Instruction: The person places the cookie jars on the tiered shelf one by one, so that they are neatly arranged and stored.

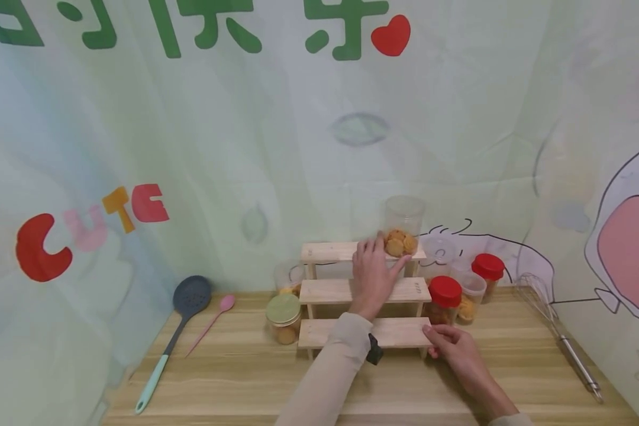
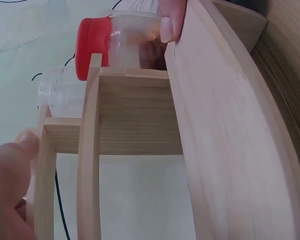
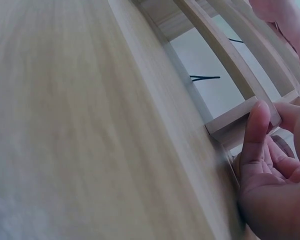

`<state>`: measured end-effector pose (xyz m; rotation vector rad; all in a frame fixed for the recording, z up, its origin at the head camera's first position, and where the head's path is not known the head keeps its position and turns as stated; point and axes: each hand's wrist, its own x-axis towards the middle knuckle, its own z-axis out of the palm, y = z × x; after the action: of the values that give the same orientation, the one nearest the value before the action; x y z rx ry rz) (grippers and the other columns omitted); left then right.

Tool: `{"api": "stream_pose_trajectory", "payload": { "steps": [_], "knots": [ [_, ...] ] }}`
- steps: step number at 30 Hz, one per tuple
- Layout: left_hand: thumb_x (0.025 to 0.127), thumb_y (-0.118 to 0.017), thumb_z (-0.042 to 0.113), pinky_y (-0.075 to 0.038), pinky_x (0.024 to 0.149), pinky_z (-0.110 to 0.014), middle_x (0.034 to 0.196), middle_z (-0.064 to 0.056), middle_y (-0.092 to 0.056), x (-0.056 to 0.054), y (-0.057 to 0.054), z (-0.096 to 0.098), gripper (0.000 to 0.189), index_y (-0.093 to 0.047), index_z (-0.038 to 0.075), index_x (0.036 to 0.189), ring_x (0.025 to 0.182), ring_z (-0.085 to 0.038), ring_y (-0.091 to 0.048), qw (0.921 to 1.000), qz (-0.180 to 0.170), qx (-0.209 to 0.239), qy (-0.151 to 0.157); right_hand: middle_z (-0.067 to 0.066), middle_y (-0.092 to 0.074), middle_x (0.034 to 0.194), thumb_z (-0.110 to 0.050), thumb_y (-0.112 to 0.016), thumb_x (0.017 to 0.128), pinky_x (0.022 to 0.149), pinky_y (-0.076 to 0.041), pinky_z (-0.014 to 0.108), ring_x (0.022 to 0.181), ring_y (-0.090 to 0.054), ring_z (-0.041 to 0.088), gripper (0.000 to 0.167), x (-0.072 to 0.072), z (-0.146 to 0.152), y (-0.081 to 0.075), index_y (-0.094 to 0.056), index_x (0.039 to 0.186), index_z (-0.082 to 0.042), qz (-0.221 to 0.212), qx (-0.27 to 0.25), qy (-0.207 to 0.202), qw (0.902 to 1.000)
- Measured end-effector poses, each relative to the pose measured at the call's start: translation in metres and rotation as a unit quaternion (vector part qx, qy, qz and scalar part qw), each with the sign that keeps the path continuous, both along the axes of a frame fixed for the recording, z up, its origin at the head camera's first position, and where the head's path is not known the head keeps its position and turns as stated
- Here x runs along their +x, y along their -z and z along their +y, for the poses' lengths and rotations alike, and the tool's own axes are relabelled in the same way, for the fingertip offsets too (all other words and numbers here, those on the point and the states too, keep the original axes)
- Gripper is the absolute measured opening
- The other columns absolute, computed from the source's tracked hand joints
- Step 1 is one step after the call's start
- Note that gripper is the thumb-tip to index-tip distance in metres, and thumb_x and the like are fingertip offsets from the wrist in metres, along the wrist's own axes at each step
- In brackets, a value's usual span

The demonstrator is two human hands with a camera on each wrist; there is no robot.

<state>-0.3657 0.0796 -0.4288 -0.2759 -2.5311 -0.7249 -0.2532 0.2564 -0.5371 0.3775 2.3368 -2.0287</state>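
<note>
Hands [image 1: 374, 273] [image 1: 460, 355] over wood-grain table [image 1: 234, 373], printed backdrop [image 1: 277, 106]

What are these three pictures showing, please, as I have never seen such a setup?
A person works bare-handed; there is no robot. The wide picture comes from a head camera, the other two from wrist cameras. On the wood-look table are a three-step wooden stand, several jars, a skimmer, a pink spoon and a whisk. The right hand pinches a corner of the stand's lowest step. The left hand is at the top step, beside a clear jar of cookies; whether it grips either is unclear.
</note>
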Motion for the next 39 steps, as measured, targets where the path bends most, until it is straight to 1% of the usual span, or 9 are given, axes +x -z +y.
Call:
{"api": "stream_pose_trajectory", "payload": {
  "steps": [6, 9, 13, 16, 18, 21, 27, 33, 39],
  "knots": [
    [0.099, -0.067, 0.067, -0.048, 0.116, -0.042, 0.150, -0.005, -0.065, 0.001, -0.003, -0.005, 0.086, -0.045, 0.017, 0.165, 0.139, -0.023, -0.052, 0.9994, -0.016, 0.025, 0.018, 0.000, -0.070, 0.076, -0.037, -0.079, 0.101, 0.075, -0.055, 0.022, 0.072, -0.065, 0.013, 0.050, -0.002, -0.003, 0.000, -0.069, 0.126, 0.004, 0.010, -0.007, -0.001, 0.9999],
    [0.101, -0.071, 0.058, -0.050, 0.116, -0.042, 0.149, -0.006, -0.066, 0.004, -0.007, -0.013, 0.078, -0.049, 0.014, 0.162, 0.139, -0.024, -0.057, 0.9949, -0.021, 0.090, 0.041, 0.000, -0.070, 0.076, -0.039, -0.079, 0.101, 0.075, -0.055, 0.022, 0.072, -0.065, 0.014, 0.051, -0.002, -0.005, 0.000, -0.069, 0.126, 0.004, 0.008, -0.003, -0.003, 1.0000],
    [0.102, -0.079, 0.033, -0.057, 0.110, -0.044, 0.139, -0.013, -0.072, 0.012, -0.014, -0.039, 0.060, -0.060, 0.005, 0.151, 0.129, -0.028, -0.067, 0.9683, 0.025, 0.233, 0.086, 0.000, -0.070, 0.076, -0.042, -0.079, 0.100, 0.076, -0.054, 0.022, 0.074, -0.066, 0.014, 0.054, -0.003, -0.008, 0.000, -0.069, 0.128, 0.003, 0.003, 0.004, -0.008, 1.0000],
    [0.100, -0.080, 0.024, -0.059, 0.106, -0.043, 0.133, -0.015, -0.075, 0.020, -0.015, -0.066, 0.049, -0.066, 0.001, 0.142, 0.123, -0.029, -0.071, 0.9525, 0.079, 0.272, 0.111, 0.000, -0.070, 0.076, -0.041, -0.079, 0.100, 0.076, -0.055, 0.022, 0.074, -0.066, 0.014, 0.053, -0.004, -0.010, 0.000, -0.069, 0.128, 0.003, 0.003, 0.002, -0.008, 1.0000],
    [0.100, -0.081, 0.024, -0.059, 0.107, -0.043, 0.132, -0.013, -0.076, 0.027, -0.010, -0.087, 0.044, -0.070, 0.004, 0.137, 0.123, -0.028, -0.071, 0.9523, 0.092, 0.268, 0.113, 0.000, -0.071, 0.076, -0.040, -0.079, 0.100, 0.075, -0.055, 0.022, 0.073, -0.066, 0.014, 0.053, -0.005, -0.011, 0.001, -0.069, 0.129, 0.004, 0.003, 0.001, -0.006, 1.0000],
    [0.099, -0.082, 0.026, -0.057, 0.108, -0.043, 0.131, -0.007, -0.077, 0.040, 0.001, -0.120, 0.040, -0.072, 0.008, 0.133, 0.124, -0.024, -0.070, 0.9536, 0.078, 0.270, 0.107, 0.000, -0.071, 0.077, -0.040, -0.079, 0.100, 0.075, -0.055, 0.022, 0.074, -0.066, 0.014, 0.055, -0.005, -0.011, 0.002, -0.068, 0.131, 0.004, 0.003, 0.002, -0.006, 1.0000],
    [0.099, -0.082, 0.022, -0.056, 0.109, -0.042, 0.127, -0.006, -0.078, 0.057, 0.029, -0.187, 0.032, -0.075, 0.008, 0.127, 0.123, -0.022, -0.070, 0.9396, 0.050, 0.323, 0.102, 0.000, -0.071, 0.078, -0.036, -0.078, 0.102, 0.074, -0.056, 0.022, 0.072, -0.066, 0.013, 0.051, -0.005, -0.010, 0.004, -0.068, 0.129, 0.006, 0.011, 0.005, -0.007, 0.9999],
    [0.098, -0.083, 0.025, -0.054, 0.111, -0.043, 0.129, -0.002, -0.076, 0.062, 0.050, -0.234, 0.033, -0.075, 0.010, 0.126, 0.125, -0.021, -0.068, 0.9449, 0.031, 0.319, 0.068, 0.000, -0.072, 0.080, -0.039, -0.078, 0.102, 0.075, -0.055, 0.022, 0.073, -0.066, 0.013, 0.054, -0.002, -0.005, 0.005, -0.067, 0.131, 0.006, 0.006, 0.015, -0.003, 0.9999],
    [0.095, -0.086, 0.029, -0.050, 0.114, -0.051, 0.137, -0.009, -0.071, 0.062, 0.063, -0.253, 0.048, -0.070, 0.008, 0.135, 0.130, -0.033, -0.064, 0.9581, -0.011, 0.279, 0.065, -0.001, -0.073, 0.082, -0.038, -0.077, 0.102, 0.074, -0.056, 0.022, 0.073, -0.066, 0.011, 0.055, 0.001, -0.002, 0.002, -0.066, 0.133, 0.006, 0.005, 0.014, 0.001, 0.9999]
  ]
}}
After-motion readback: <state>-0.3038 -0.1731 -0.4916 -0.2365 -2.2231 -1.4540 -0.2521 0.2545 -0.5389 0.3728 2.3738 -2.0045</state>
